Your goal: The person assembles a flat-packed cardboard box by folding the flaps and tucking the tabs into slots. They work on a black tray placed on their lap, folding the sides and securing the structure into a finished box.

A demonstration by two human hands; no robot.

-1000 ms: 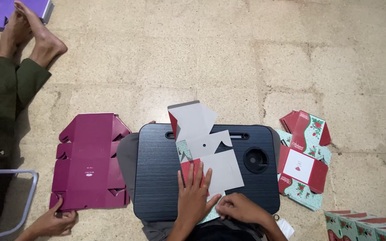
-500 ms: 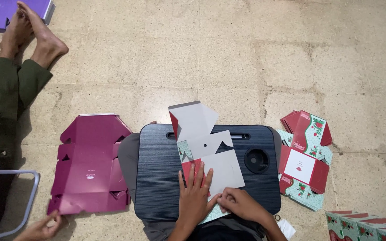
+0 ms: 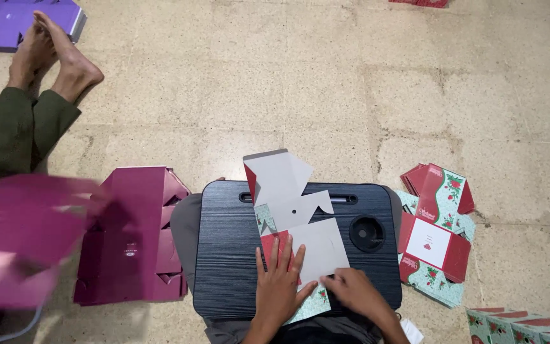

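Head view: a flat die-cut cardboard box blank, grey inside with red and mint floral print outside point(image 3: 294, 216), lies on a black ribbed plastic lap desk point(image 3: 224, 255). The left hand point(image 3: 279, 285) lies spread open, palm down, pinning the blank's red panel. The right hand point(image 3: 353, 292) is loosely curled, fingertips pressing a lower flap edge; I cannot tell whether it pinches it. Judging from this, folding has barely begun: the upper flaps lie flat, no walls stand. A stack of 2 or more matching printed blanks point(image 3: 434, 236) waits on the mottled stone floor point(image 3: 351, 83), with smooth magenta cardboard blanks point(image 3: 128, 242) opposite.
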